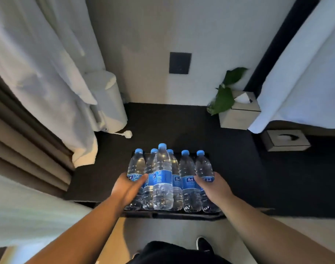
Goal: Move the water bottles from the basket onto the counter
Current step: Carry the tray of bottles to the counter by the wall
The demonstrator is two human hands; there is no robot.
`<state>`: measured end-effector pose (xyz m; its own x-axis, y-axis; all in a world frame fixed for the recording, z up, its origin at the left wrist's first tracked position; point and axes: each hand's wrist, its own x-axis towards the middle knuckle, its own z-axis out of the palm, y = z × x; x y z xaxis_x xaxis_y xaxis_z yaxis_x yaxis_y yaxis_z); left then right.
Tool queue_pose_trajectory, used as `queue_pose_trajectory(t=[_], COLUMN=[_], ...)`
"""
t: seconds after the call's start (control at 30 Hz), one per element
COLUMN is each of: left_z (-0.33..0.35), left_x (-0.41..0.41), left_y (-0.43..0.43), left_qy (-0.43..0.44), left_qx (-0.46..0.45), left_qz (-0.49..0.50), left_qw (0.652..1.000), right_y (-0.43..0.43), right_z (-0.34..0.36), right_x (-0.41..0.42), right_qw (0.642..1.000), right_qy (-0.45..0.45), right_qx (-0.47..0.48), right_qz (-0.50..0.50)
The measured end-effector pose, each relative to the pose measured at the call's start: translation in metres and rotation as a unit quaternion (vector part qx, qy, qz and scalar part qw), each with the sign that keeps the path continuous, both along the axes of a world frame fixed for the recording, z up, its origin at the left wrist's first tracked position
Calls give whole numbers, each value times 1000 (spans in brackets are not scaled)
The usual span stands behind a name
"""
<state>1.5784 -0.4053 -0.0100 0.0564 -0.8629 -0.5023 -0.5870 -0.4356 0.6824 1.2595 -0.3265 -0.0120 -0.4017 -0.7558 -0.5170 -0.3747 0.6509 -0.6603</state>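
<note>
Several clear water bottles [162,178] with blue caps and blue labels stand upright in a low black basket [172,214] at the near edge of the dark counter [181,126]. My left hand [127,189] is wrapped around the leftmost bottle [136,168] at its label. At the other end of the row, my right hand [213,187] grips the rightmost bottle [203,168] low on its body. Both bottles are upright among the others; whether they are lifted off the basket floor I cannot tell.
A white kettle [109,103] with its plug [127,133] stands at the back left. A leafy plant [222,98] and a tissue box [239,113] are at the back right, with another box [285,141] beside. White robes hang left and right.
</note>
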Motion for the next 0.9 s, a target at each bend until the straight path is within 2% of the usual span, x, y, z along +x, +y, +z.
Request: queue_pose_trajectory(t=[0.07, 0.37, 0.73, 0.9], left_z=[-1, 2, 5, 4], left_x=[-4, -10, -4, -3], left_y=[-9, -48, -43, -38], left_qy=[-9, -164, -240, -239], left_qx=[3, 22, 14, 28], left_qz=[-17, -110, -168, -172], left_qw=[1000, 980, 956, 955], right_y=[3, -24, -28, -30], right_z=[0, 14, 3, 8], right_x=[0, -5, -8, -6], right_qw=[1000, 998, 995, 996], right_qy=[-8, -34, -60, -18], right_qx=[1, 17, 43, 67], right_qz=[-23, -49, -67, -55])
